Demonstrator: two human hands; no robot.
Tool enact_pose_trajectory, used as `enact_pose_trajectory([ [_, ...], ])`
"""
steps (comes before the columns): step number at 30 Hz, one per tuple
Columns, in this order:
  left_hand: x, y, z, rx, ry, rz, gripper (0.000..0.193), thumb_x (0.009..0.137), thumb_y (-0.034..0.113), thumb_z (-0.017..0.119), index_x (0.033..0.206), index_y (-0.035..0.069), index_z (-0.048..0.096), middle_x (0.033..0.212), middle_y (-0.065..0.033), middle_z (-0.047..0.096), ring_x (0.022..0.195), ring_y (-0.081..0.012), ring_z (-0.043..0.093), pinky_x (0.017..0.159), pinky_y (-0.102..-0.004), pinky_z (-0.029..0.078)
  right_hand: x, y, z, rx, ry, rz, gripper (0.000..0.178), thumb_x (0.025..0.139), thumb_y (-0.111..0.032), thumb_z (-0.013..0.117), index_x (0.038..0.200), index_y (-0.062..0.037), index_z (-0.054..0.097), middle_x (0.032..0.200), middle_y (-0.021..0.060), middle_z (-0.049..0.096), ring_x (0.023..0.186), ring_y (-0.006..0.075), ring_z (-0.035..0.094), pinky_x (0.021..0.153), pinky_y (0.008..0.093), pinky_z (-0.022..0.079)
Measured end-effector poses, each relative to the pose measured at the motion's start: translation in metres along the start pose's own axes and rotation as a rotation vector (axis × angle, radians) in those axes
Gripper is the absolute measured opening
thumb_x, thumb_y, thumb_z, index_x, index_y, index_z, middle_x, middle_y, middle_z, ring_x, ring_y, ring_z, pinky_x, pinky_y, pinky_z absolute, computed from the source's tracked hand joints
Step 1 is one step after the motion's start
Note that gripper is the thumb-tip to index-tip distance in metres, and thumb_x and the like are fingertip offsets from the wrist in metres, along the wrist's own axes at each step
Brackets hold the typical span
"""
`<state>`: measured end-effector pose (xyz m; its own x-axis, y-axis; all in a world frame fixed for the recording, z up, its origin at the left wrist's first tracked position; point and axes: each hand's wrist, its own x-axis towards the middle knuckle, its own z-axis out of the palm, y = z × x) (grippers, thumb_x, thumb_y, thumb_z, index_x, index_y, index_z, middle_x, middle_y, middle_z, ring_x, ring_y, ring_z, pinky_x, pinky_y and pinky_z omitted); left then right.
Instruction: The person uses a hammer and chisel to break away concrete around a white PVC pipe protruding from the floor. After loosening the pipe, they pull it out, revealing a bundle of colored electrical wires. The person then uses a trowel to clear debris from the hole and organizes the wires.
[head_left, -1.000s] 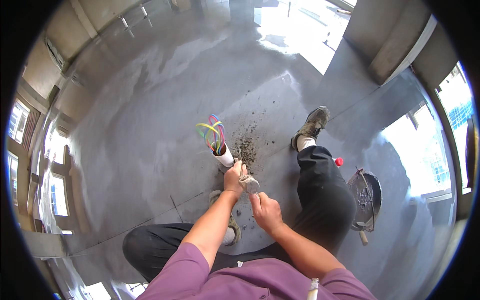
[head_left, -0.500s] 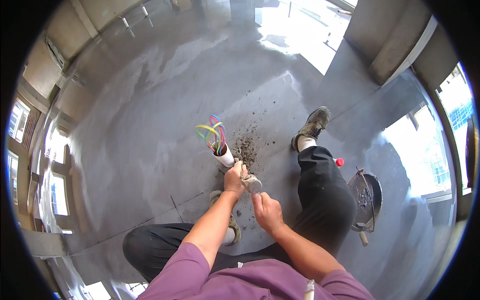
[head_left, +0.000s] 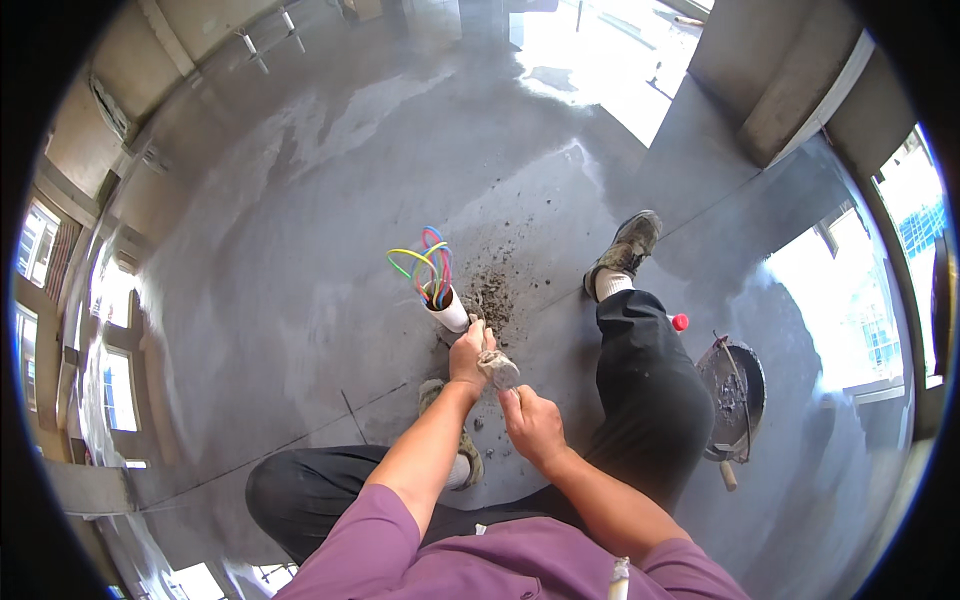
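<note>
My left hand is closed around a short chisel, mostly hidden in the fist; its lower end points at the floor beside a white pipe. Thin red, blue, yellow and green wires loop out of the pipe's open top. In my right hand is a hammer, gripped by its handle. The dusty grey hammer head is right by the top of my left fist; whether it touches the chisel I cannot tell. Broken grey rubble lies scattered just beyond the pipe.
To the right stands a dark bucket with a wooden-handled tool by its near side. A red round object sits beside my right knee. My shoe is planted right of the rubble. A concrete column rises at the far right.
The hammer head has tilted and shifted slightly left, closer to my left fist. The wires have swayed a little to the left. Both hands keep their grips.
</note>
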<state>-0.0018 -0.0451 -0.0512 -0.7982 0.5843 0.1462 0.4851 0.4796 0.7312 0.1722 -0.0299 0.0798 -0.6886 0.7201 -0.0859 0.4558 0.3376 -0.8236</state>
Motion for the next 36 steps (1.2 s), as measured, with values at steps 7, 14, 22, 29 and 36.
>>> enact_pose_trajectory([
  [7,-0.008,0.006,-0.005,-0.012,-0.050,-0.014,0.030,0.098,0.028,0.054,0.112,0.003,0.064,0.088,-0.0244,0.069,0.085,-0.0435,0.068,0.072,-0.0514,0.054,-0.007,0.009,0.001,0.023,0.007,0.025,0.039,0.099,-0.037,0.056,0.082,-0.0029,0.056,0.071,0.0260,0.062,0.072,0.0491,0.062,0.063,0.0549,0.048],
  [14,-0.006,0.000,-0.001,-0.018,-0.022,0.018,0.030,0.098,0.027,0.055,0.115,0.005,0.064,0.089,-0.0239,0.070,0.082,-0.0430,0.068,0.072,-0.0518,0.054,-0.007,0.008,0.006,-0.004,-0.029,0.057,0.042,0.100,-0.040,0.054,0.082,-0.0026,0.056,0.071,0.0263,0.062,0.071,0.0503,0.061,0.063,0.0562,0.047],
  [22,-0.009,-0.004,0.001,-0.047,-0.042,0.025,0.029,0.097,0.026,0.055,0.115,0.006,0.065,0.089,-0.0239,0.070,0.082,-0.0433,0.068,0.073,-0.0510,0.054,-0.002,0.009,0.005,-0.007,-0.061,0.079,0.045,0.101,-0.043,0.053,0.082,-0.0020,0.056,0.071,0.0275,0.061,0.072,0.0502,0.061,0.064,0.0567,0.046],
  [29,-0.004,0.000,-0.003,0.013,-0.123,0.043,0.027,0.097,0.025,0.056,0.113,0.007,0.066,0.087,-0.0224,0.070,0.081,-0.0421,0.068,0.072,-0.0506,0.054,0.000,-0.013,-0.010,0.076,-0.070,0.103,0.046,0.103,-0.043,0.049,0.083,-0.0014,0.056,0.074,0.0280,0.061,0.074,0.0510,0.060,0.064,0.0567,0.045],
  [36,-0.027,-0.024,-0.004,-0.061,-0.151,0.214,0.032,0.089,0.014,0.062,0.120,0.006,0.064,0.094,-0.0207,0.067,0.091,-0.0412,0.065,0.079,-0.0481,0.054,-0.001,-0.023,-0.020,0.129,-0.039,0.159,0.049,0.105,-0.044,0.049,0.084,0.0001,0.056,0.069,0.0236,0.055,0.062,0.0399,0.051,0.062,0.0453,0.046],
])
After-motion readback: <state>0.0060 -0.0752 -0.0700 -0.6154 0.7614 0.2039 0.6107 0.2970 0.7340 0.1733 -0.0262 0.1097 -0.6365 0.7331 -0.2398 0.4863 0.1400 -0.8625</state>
